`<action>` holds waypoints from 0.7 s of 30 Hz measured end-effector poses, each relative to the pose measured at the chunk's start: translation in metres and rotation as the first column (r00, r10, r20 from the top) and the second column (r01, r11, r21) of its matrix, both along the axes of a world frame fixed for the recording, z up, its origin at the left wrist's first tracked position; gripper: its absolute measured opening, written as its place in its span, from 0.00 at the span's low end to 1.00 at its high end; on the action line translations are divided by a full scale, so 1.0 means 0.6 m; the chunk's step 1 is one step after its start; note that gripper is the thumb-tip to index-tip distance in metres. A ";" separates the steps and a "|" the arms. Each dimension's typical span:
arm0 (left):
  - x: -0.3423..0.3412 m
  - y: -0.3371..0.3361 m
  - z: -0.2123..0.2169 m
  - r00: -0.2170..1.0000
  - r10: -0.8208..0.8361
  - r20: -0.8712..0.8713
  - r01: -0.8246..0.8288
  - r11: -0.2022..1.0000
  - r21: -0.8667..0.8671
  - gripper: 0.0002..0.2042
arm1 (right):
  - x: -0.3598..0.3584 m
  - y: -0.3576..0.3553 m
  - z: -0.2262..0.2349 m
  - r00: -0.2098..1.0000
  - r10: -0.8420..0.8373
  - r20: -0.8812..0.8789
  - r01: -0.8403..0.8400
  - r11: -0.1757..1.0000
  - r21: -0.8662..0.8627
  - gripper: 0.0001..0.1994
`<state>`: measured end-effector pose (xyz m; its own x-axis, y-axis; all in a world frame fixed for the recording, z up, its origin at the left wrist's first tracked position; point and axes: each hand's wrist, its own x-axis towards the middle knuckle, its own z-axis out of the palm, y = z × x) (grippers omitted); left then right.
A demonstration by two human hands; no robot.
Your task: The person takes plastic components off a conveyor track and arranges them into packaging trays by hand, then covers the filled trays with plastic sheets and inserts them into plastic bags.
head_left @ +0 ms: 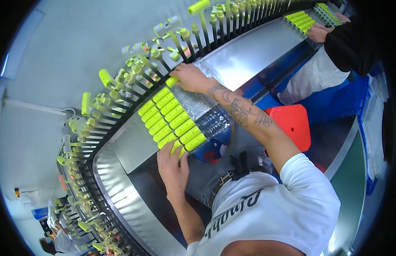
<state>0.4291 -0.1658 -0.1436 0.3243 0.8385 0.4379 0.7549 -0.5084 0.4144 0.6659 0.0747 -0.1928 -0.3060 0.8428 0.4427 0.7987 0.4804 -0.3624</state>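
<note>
At the far left, a curved line of slim dark upright rods [164, 64] carries yellow-green plastic parts [85, 103] on its tips, likely spaced so that the parts stay apart from one another. Inside that curve runs a shiny grey metal bench [134, 147], where short, rounded yellow-green plastic pieces [167, 109] lie side by side in two close columns, probably packed so that each keeps its neighbour straight. At the near end, the left hand [174, 170] has its fingers and thumb parted about the last pieces, perhaps squaring that end; whether it grips or only steadies them I cannot tell. At the far end, the right hand [191, 79] pinches a single yellow-green piece [171, 81] at its fingertips, in line with the columns. A clear, glossy plastic sheet [215, 119] spreads beside the block and seems to run under it, presumably shielding the surfaces. Farther right sits a red plastic stool [290, 128], and beyond it a co-worker in a black top [356, 47] handles similar yellow-green rows [299, 20].
</note>
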 end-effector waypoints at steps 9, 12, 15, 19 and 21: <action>-0.101 -0.008 0.023 0.980 0.198 0.014 -0.198 0.980 0.014 0.11 | 0.020 -0.076 0.044 0.982 0.053 -0.180 -0.038 0.996 0.086 0.17; -0.138 0.011 0.028 0.979 0.203 0.008 -0.204 0.977 0.061 0.10 | 0.027 -0.112 0.055 0.977 0.029 -0.213 -0.016 0.998 0.061 0.16; -0.202 0.088 0.058 0.937 0.341 0.069 -0.348 0.921 0.173 0.07 | 0.020 -0.127 0.087 0.974 0.032 -0.225 -0.012 0.996 0.089 0.13; -0.265 0.258 0.211 0.853 0.504 0.136 -0.521 0.812 0.261 0.16 | -0.028 -0.114 0.146 0.958 0.144 -0.249 -0.072 0.958 0.277 0.12; -0.279 0.320 0.262 0.807 0.581 -0.111 -0.535 0.797 0.282 0.20 | -0.058 -0.107 0.179 0.948 0.149 -0.281 -0.058 0.950 0.307 0.12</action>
<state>0.2617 0.0265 0.0135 -0.0766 0.7828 0.6175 0.9851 -0.0362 0.1681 0.6310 0.0102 -0.0853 -0.2005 0.6337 0.7472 0.6157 0.6747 -0.4070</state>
